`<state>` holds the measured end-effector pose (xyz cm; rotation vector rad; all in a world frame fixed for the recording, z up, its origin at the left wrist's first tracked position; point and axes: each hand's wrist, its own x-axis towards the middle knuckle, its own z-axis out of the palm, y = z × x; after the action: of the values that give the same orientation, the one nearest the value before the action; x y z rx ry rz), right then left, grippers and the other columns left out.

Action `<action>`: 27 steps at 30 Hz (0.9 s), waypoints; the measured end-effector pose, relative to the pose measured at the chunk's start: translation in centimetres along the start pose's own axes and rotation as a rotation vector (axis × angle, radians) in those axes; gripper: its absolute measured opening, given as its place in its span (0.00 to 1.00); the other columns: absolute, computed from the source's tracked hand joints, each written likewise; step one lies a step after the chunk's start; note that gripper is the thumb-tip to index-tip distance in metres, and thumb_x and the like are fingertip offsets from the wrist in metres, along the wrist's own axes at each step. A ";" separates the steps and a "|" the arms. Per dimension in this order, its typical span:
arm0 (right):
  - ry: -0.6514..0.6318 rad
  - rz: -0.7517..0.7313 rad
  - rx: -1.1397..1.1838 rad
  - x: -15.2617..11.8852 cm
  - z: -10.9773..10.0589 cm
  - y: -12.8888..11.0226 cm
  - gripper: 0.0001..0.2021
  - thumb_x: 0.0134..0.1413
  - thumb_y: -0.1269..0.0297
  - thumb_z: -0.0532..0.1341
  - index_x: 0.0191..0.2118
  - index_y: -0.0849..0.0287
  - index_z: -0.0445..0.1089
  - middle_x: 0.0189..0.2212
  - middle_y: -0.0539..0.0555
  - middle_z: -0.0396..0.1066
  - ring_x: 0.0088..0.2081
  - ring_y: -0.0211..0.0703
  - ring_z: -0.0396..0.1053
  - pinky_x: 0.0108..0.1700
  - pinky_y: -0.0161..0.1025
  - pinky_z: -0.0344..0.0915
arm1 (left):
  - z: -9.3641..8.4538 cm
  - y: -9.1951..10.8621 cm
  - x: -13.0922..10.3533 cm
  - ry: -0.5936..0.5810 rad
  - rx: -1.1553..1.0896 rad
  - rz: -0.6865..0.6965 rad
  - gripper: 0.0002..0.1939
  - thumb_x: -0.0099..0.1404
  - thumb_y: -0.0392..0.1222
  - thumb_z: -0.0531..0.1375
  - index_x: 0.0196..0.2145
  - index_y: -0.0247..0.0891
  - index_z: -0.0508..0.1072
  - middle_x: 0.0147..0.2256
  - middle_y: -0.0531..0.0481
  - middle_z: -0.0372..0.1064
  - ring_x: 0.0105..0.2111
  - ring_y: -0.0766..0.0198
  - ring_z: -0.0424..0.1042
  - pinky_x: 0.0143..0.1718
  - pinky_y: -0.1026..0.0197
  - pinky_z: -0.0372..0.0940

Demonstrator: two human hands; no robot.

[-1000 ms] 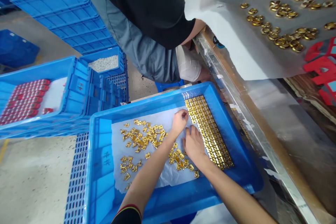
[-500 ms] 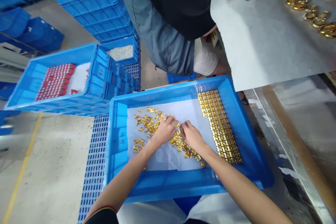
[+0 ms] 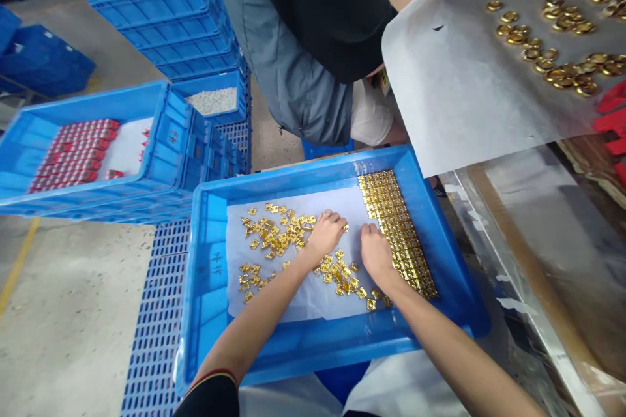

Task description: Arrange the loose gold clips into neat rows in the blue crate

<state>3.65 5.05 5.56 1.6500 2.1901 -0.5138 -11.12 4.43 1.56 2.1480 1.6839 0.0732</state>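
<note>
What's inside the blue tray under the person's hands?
White paper, loose gold pieces on it, and neat gold rows at one end. The left hand, right hand and forearms hide whatever lies beneath them.

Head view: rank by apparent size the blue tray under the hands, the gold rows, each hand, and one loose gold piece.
1. Blue tray
2. Gold rows
3. Left hand, right hand: too alike to rank
4. Loose gold piece

Seen from a head-worn camera, facing forward and steeply down, near enough for the blue tray to fill mid-frame, left hand and right hand near center, stacked crates farther off at upper left, paper sheet cropped at right.
</note>
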 end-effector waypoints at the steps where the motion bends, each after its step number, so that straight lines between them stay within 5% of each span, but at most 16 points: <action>1: 0.022 0.004 -0.025 -0.3 0.1 -0.1 0.17 0.63 0.81 0.46 0.48 0.66 0.69 0.46 0.66 0.71 0.46 0.47 0.74 0.43 0.38 0.68 | 0.2 0.3 0.2 0.008 -0.013 0.004 0.08 0.69 0.38 0.55 0.39 0.39 0.74 0.37 0.44 0.70 0.45 0.53 0.64 0.47 0.52 0.61; 8: -0.044 -0.146 -0.047 -4.2 0.7 -0.7 0.15 0.61 0.81 0.51 0.47 0.62 0.69 0.47 0.62 0.70 0.42 0.44 0.75 0.39 0.35 0.67 | 1.1 0.0 -0.6 0.065 -0.073 0.023 0.07 0.69 0.37 0.56 0.40 0.40 0.73 0.37 0.45 0.69 0.45 0.53 0.66 0.48 0.52 0.63; 11: -0.088 -0.064 0.042 -5.1 0.2 0.3 0.12 0.64 0.75 0.53 0.49 0.60 0.68 0.47 0.59 0.69 0.41 0.42 0.75 0.39 0.35 0.66 | 1.4 -0.5 -1.4 0.082 -0.080 0.027 0.06 0.68 0.37 0.57 0.41 0.41 0.72 0.38 0.47 0.69 0.45 0.54 0.66 0.49 0.52 0.63; 14: -0.097 0.040 0.111 -4.6 -0.2 1.4 0.12 0.65 0.69 0.55 0.52 0.60 0.66 0.50 0.59 0.68 0.42 0.44 0.74 0.43 0.36 0.64 | 1.7 -0.5 -1.8 0.077 -0.060 0.005 0.04 0.67 0.38 0.58 0.41 0.41 0.71 0.39 0.47 0.69 0.46 0.54 0.66 0.49 0.53 0.63; 22: -0.116 -0.031 0.100 -2.1 0.4 1.4 0.13 0.65 0.72 0.52 0.50 0.62 0.69 0.49 0.61 0.69 0.45 0.46 0.73 0.46 0.37 0.62 | 1.1 0.9 -1.9 0.018 -0.010 -0.075 0.10 0.66 0.47 0.62 0.37 0.39 0.69 0.37 0.46 0.70 0.45 0.53 0.68 0.46 0.54 0.62; 27: -0.060 0.051 0.112 -1.5 0.5 0.6 0.12 0.67 0.66 0.53 0.50 0.65 0.68 0.45 0.64 0.73 0.46 0.48 0.74 0.45 0.37 0.64 | 0.6 0.8 -1.7 -0.036 -0.050 -0.004 0.11 0.64 0.40 0.64 0.43 0.40 0.68 0.42 0.47 0.70 0.45 0.56 0.69 0.47 0.55 0.63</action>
<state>4.69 3.74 5.78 1.7198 2.1053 -0.6734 -10.65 2.56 1.68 2.0970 1.6491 0.0746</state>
